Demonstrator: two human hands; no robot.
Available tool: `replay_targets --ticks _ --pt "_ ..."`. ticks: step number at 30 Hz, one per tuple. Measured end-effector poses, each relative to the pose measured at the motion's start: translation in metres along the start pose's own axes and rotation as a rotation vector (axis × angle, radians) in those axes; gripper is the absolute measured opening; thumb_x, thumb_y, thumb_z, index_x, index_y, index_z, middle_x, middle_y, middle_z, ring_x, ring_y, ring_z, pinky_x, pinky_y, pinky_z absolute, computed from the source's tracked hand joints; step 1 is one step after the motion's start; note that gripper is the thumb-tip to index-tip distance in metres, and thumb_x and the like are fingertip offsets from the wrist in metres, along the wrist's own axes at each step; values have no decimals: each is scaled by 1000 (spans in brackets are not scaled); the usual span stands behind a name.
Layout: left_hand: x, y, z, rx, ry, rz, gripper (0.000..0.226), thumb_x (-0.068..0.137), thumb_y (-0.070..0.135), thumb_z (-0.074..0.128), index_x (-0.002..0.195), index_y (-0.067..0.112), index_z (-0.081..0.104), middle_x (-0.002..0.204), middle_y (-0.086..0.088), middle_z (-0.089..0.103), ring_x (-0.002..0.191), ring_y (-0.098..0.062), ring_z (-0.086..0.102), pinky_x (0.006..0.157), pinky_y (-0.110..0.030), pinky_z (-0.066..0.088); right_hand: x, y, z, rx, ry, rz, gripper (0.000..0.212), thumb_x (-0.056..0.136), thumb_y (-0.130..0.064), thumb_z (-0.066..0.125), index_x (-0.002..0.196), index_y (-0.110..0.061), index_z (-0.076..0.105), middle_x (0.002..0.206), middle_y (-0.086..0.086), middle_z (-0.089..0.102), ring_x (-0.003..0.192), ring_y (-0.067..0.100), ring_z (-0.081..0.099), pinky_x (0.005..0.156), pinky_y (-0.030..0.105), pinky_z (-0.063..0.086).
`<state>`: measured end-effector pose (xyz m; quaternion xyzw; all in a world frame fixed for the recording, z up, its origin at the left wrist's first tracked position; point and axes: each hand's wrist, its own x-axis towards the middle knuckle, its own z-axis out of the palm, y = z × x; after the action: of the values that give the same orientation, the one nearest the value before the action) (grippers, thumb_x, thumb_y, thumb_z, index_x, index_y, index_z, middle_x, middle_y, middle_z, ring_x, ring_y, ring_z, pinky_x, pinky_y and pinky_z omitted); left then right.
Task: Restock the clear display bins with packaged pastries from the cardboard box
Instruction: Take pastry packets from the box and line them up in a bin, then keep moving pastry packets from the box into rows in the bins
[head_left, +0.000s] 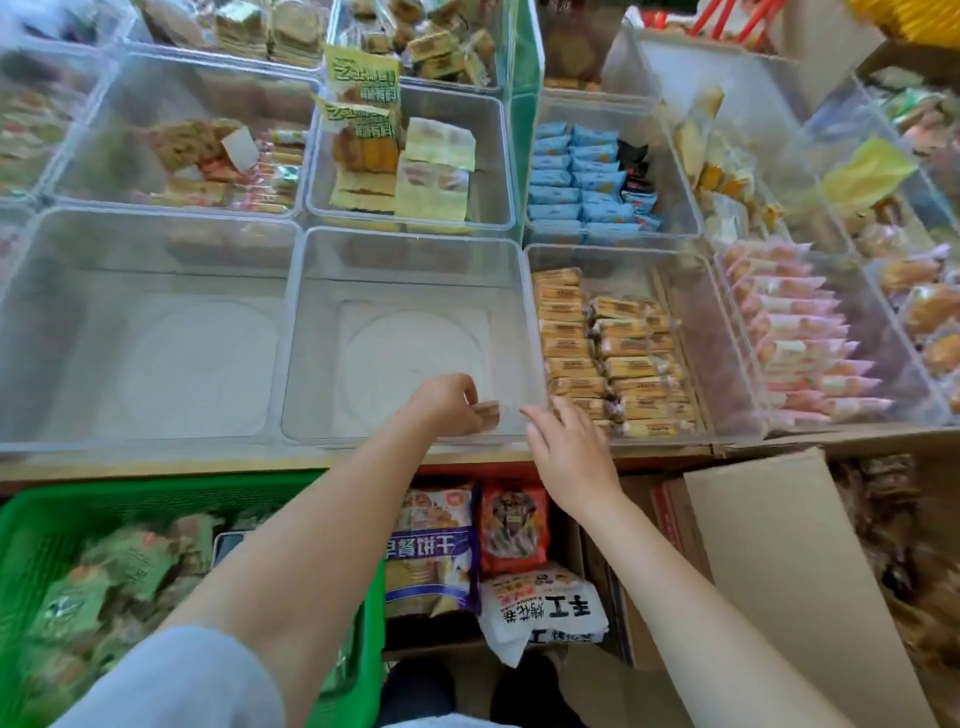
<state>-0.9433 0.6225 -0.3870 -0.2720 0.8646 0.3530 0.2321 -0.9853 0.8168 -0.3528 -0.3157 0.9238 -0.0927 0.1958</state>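
A small packaged pastry (488, 414) is sitting in the left hand (445, 402), whose curled fingers are pinching it — just inside the front right corner of an otherwise bare clear bin (405, 260). The right hand (569, 449) is hovering beside it at the bin's front edge, fingers loosely spread and holding nothing. The bin to the right (691, 332) is holding rows of orange-wrapped pastries (613, 353). Below the shelf's front edge, a cardboard box (769, 561) is standing open at the right and a green basket (47, 525) of green packets at the left.
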Motion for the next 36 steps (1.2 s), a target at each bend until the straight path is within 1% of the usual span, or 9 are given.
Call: replay_targets --ticks 3,10,16,18,22,26,28,33,36 --pt "6 5 -1 13 -216 -38 37 100 35 57 131 15 63 133 -1 61 122 -25 57 101 -37 46 -1 1 4 -5 30 -23 41 108 -32 30 144 -27 49 156 6 38 148 23 26 116 47 22" --pt "-13 13 -10 -96 -145 -35 38 103 17 43 135 16 62 143 -2 57 130 -23 52 109 -36 40 -12 7 -14 137 83 -44 42 105 -30 44 146 -28 48 158 7 33 146 24 28 117 47 23" --pt "-70 86 20 -257 438 207 24 98 20 52 114 18 69 112 3 67 103 -15 58 84 -30 44 -63 52 -69 396 386 -29 31 99 -19 49 126 -18 65 130 -2 52 124 17 49 106 41 43" --pt "-94 134 39 -353 454 309 17 98 21 54 105 19 69 99 7 65 91 -11 57 75 -28 42 -85 84 -93 424 527 22 30 97 -17 48 120 -16 68 122 -3 55 117 15 53 102 32 44" --pt "-112 232 89 -446 226 353 15 99 26 56 108 23 68 101 5 68 86 -6 60 72 -24 47 -122 172 -133 423 761 195 24 96 -7 53 113 -14 69 111 -5 55 108 12 55 96 19 40" --pt "-107 309 147 -374 35 257 74 93 54 62 154 26 30 152 -2 41 120 -21 57 88 -31 49 -135 272 -140 505 489 567 29 100 -20 52 128 -19 58 129 3 50 116 22 54 91 24 40" --pt "-101 331 168 -376 0 191 91 92 55 65 159 30 10 164 -2 23 139 -26 44 99 -36 45 -132 311 -129 528 268 716 42 102 -24 51 143 -20 46 143 10 43 125 28 51 96 32 42" --pt "-90 332 192 -444 65 121 80 89 38 58 155 46 14 155 7 42 122 -23 58 98 -46 53 -108 360 -93 536 -24 713 56 104 -36 47 156 -32 26 151 18 36 134 39 45 108 44 40" --pt "-88 327 192 -488 61 136 72 91 32 60 151 50 24 147 14 47 109 -19 65 95 -46 55 -94 364 -77 704 84 815 62 98 -33 61 148 -20 26 142 17 49 126 37 53 102 46 48"
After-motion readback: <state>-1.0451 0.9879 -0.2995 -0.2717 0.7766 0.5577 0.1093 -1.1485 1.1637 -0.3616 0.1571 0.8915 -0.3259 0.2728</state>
